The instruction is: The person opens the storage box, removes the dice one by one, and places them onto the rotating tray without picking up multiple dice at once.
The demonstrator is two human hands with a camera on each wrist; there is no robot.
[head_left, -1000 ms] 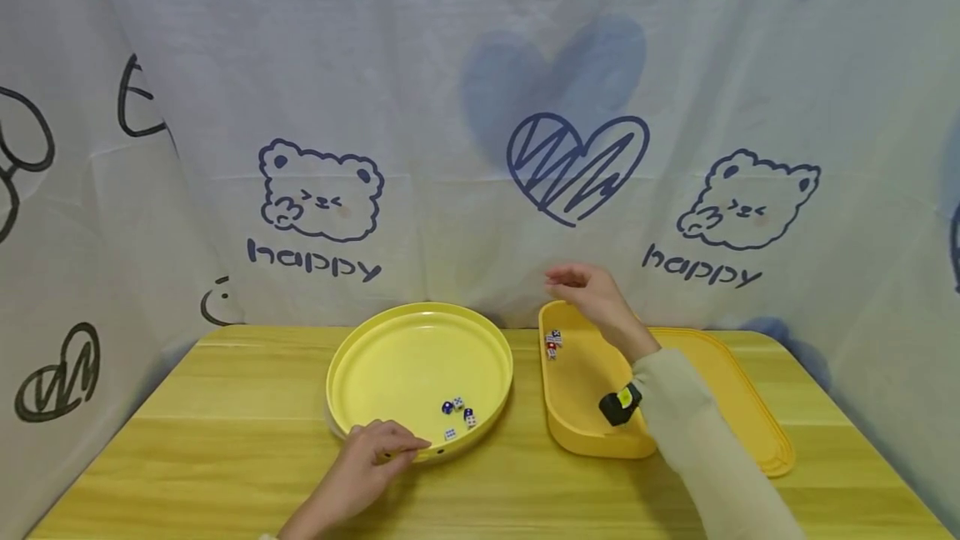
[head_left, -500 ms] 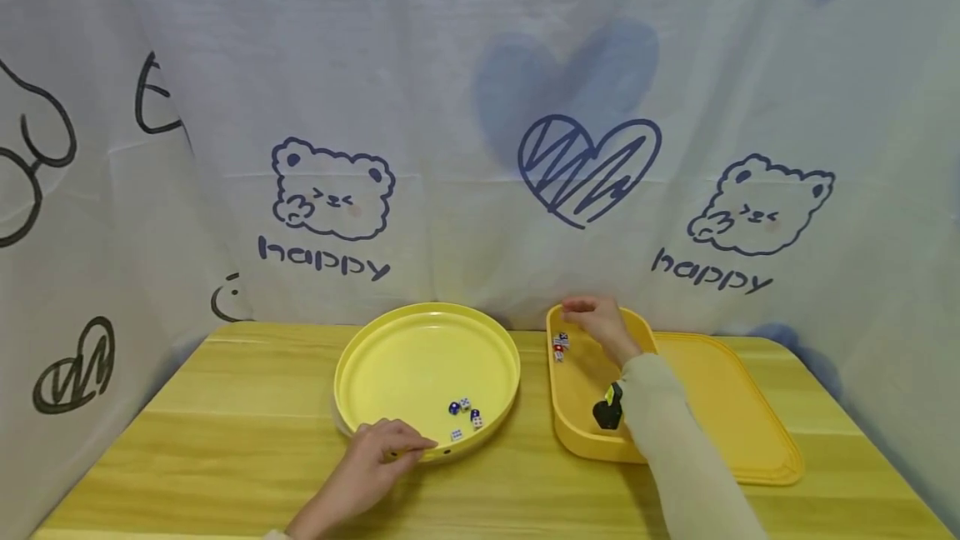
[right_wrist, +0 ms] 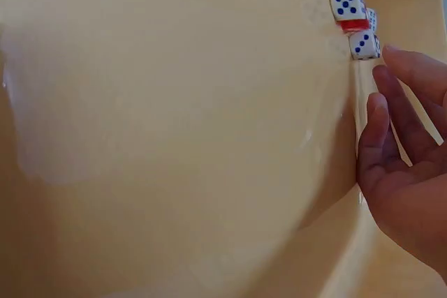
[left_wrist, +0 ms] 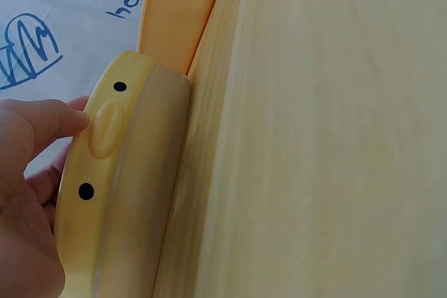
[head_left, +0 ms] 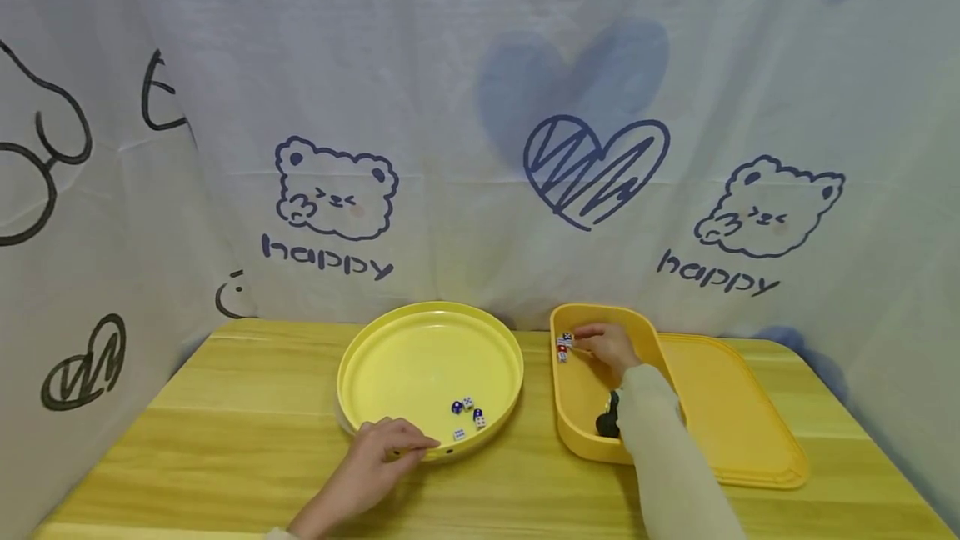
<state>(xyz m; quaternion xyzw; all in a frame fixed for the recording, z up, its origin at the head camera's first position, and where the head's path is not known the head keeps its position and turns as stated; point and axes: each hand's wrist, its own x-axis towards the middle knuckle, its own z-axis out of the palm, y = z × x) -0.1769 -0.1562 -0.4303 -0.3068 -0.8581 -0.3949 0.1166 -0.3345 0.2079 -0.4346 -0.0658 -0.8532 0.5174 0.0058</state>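
My left hand (head_left: 378,457) holds the near rim of a round yellow tray (head_left: 401,373), thumb against the raised beak (left_wrist: 107,130) between two black dots on its outer wall. Several small dice (head_left: 468,417), white and dark blue, lie in the tray near that rim. Inside a deeper yellow-orange box (head_left: 581,442), my right hand (head_left: 611,346) reaches toward a small cluster of dice (head_left: 563,347) by the left wall. In the right wrist view, its fingers are relaxed and bent, fingertips just short of the dice (right_wrist: 363,45), which are white with blue pips and one red.
The box's flat orange lid (head_left: 738,407) lies on the wood-grain table (head_left: 225,423) under the box's right side. Behind the table hangs a white curtain (head_left: 450,215) with bear and heart prints. A black device (head_left: 609,417) sits at my right wrist.
My right hand has come down from above the box's far edge into the box, beside the dice. The left hand stays on the tray rim. The view has shifted slightly.
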